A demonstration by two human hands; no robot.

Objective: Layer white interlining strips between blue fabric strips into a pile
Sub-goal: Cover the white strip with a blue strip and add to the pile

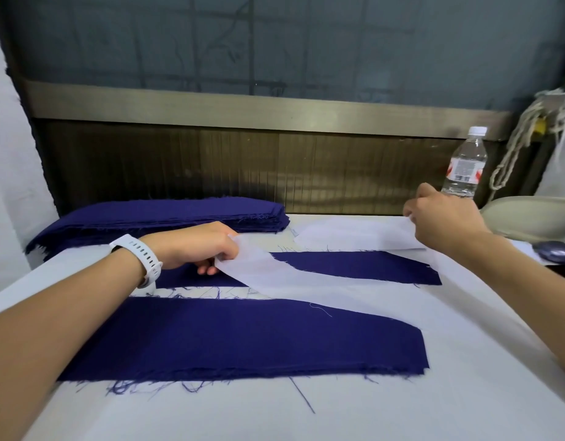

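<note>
From my remote seat I see the left hand [198, 246], white watch [141, 256] on its wrist, at centre-left of the frame, its grip pinched shut on one end of a white interlining strip [294, 278]. The strip runs diagonally down toward the lower right, draped across the upper blue strip [370, 267] and onto the corner of the near blue pile [243, 335], which fills the lower middle. The right hand [440, 214], at upper right just beside a water bottle [464, 163], has its grip closed on the edge of more white material [354, 233] lying flat there; I cannot tell whether that is the same strip or another piece of the supply.

A thick stack of blue strips [166, 214] waits at upper left on the white-covered table [465, 393].

I judge the interlining very light, thin and limp: it sags between holds, will drift with any draught, and may cling or fold on itself. It wants holding at both short ends, kept lightly taut, then lowered square onto the blue. The blue cloth looks heavier and softer, with frayed edges shedding threads, so dragging the white across it could snag and skew the layers.
</note>
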